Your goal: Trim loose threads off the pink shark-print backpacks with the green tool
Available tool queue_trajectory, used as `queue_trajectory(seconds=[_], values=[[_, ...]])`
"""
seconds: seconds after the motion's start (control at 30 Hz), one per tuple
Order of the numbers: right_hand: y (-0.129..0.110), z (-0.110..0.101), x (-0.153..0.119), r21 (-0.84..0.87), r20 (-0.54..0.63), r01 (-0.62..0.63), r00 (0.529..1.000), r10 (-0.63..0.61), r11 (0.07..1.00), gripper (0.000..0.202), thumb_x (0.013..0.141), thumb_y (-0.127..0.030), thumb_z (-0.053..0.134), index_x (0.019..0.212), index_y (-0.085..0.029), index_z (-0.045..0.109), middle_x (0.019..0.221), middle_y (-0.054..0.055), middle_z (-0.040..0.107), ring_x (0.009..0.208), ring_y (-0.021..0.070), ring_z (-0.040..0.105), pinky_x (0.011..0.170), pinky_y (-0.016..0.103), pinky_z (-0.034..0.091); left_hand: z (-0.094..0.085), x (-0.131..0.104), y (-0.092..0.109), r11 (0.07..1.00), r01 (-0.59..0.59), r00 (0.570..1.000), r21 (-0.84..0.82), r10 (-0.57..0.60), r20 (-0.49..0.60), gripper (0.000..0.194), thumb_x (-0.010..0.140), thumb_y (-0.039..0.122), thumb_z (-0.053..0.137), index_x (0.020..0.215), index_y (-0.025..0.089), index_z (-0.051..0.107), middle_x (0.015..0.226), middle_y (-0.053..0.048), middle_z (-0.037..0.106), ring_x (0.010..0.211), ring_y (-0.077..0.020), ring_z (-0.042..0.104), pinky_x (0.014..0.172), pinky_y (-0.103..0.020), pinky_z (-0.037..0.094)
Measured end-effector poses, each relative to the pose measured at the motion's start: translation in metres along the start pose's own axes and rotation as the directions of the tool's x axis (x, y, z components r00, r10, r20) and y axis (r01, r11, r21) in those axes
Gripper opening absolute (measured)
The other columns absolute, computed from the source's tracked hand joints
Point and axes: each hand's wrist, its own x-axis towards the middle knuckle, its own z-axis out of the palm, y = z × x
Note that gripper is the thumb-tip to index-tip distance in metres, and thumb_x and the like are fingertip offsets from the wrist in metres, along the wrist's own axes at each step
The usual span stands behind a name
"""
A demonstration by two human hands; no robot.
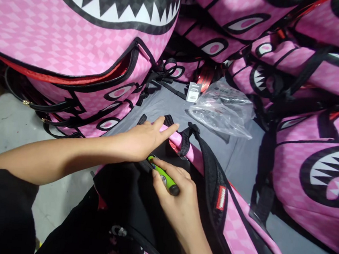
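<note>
A pink and black backpack (237, 231) lies back side up in front of me, its padded straps pointing away. My left hand (144, 138) presses flat on the top of this backpack near the pink handle (192, 151). My right hand (177, 198) is closed around a small green and black tool (164, 177), its tip pointing toward my left hand at the bag's top edge. What the tip touches is hidden by my fingers.
Many pink backpacks printed with shark mouths and eyes are piled all around: a big one (76, 32) at upper left, others at right (318, 175). A crumpled clear plastic bag (222, 108) and a small white tag (193, 92) lie on the grey surface (165, 106).
</note>
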Motion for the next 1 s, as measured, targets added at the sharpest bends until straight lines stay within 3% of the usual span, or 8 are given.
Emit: queue_trajectory(seconds=[0.13, 0.33, 0.5, 0.73, 0.87, 1.0], values=[[0.0016, 0.0005, -0.001, -0.018, -0.052, -0.024, 0.998, 0.023, 1.0, 0.022, 0.085, -0.025, 0.063, 0.104, -0.025, 0.072, 0.097, 0.002, 0.077, 0.087, 0.0198, 0.069, 0.087, 0.04, 0.048, 0.0007, -0.0011, -0.0007, 1.0, 0.001, 1.0, -0.006, -0.001, 0.006, 0.095, 0.078, 0.002, 0.054, 0.154, 0.021, 0.001, 0.157, -0.025, 0.016, 0.117, -0.0351, 0.057, 0.086, -0.038, 0.051], [0.0035, -0.0013, 0.002, 0.084, 0.041, -0.015, 0.999, 0.012, 0.996, 0.021, 0.085, -0.024, 0.063, 0.104, -0.027, 0.072, 0.101, -0.001, 0.076, 0.093, 0.0177, 0.068, 0.086, 0.037, 0.05, -0.0002, 0.0013, -0.0012, 1.0, -0.013, 1.0, 0.005, 0.013, 0.004, 0.097, 0.076, 0.001, 0.053, 0.154, 0.021, 0.0, 0.157, -0.027, 0.014, 0.115, -0.0354, 0.058, 0.082, -0.037, 0.051], [0.0008, -0.0031, 0.001, -0.077, -0.025, 0.041, 0.999, -0.043, 0.996, 0.021, 0.085, -0.024, 0.063, 0.103, -0.024, 0.072, 0.097, 0.0, 0.077, 0.087, 0.0186, 0.07, 0.086, 0.039, 0.047, -0.0032, 0.0023, -0.0001, 1.0, 0.004, 0.999, -0.003, -0.003, 0.032, 0.096, 0.078, 0.004, 0.056, 0.154, 0.022, 0.0, 0.158, -0.025, 0.015, 0.117, -0.0354, 0.057, 0.085, -0.037, 0.051], [-0.0006, 0.0003, -0.0005, -0.101, -0.066, 0.031, 0.997, -0.038, 0.994, 0.02, 0.085, -0.025, 0.062, 0.103, -0.023, 0.072, 0.096, 0.003, 0.077, 0.085, 0.0201, 0.07, 0.085, 0.04, 0.047, -0.0061, 0.0002, 0.0015, 1.0, 0.009, 0.999, -0.012, -0.009, 0.037, 0.095, 0.078, 0.002, 0.056, 0.154, 0.021, 0.002, 0.158, -0.026, 0.014, 0.116, -0.0346, 0.058, 0.084, -0.037, 0.051], [0.0014, 0.0038, 0.0005, -0.012, -0.003, 0.013, 1.0, -0.013, 1.0, 0.021, 0.085, -0.025, 0.062, 0.104, -0.025, 0.072, 0.098, 0.002, 0.077, 0.089, 0.0193, 0.07, 0.086, 0.038, 0.049, -0.004, 0.0006, -0.0003, 1.0, 0.003, 1.0, -0.005, -0.003, 0.031, 0.095, 0.078, 0.002, 0.055, 0.154, 0.021, 0.001, 0.157, -0.028, 0.014, 0.116, -0.0352, 0.058, 0.084, -0.038, 0.051], [0.0015, 0.0025, 0.0007, 0.005, -0.035, -0.005, 0.999, 0.005, 1.0, 0.022, 0.085, -0.024, 0.062, 0.105, -0.024, 0.072, 0.099, 0.002, 0.077, 0.089, 0.0192, 0.069, 0.087, 0.039, 0.048, -0.0015, 0.0016, -0.0018, 1.0, -0.009, 1.0, 0.002, 0.009, 0.023, 0.097, 0.077, 0.002, 0.055, 0.154, 0.021, 0.0, 0.157, -0.027, 0.014, 0.116, -0.0349, 0.058, 0.084, -0.037, 0.051]])
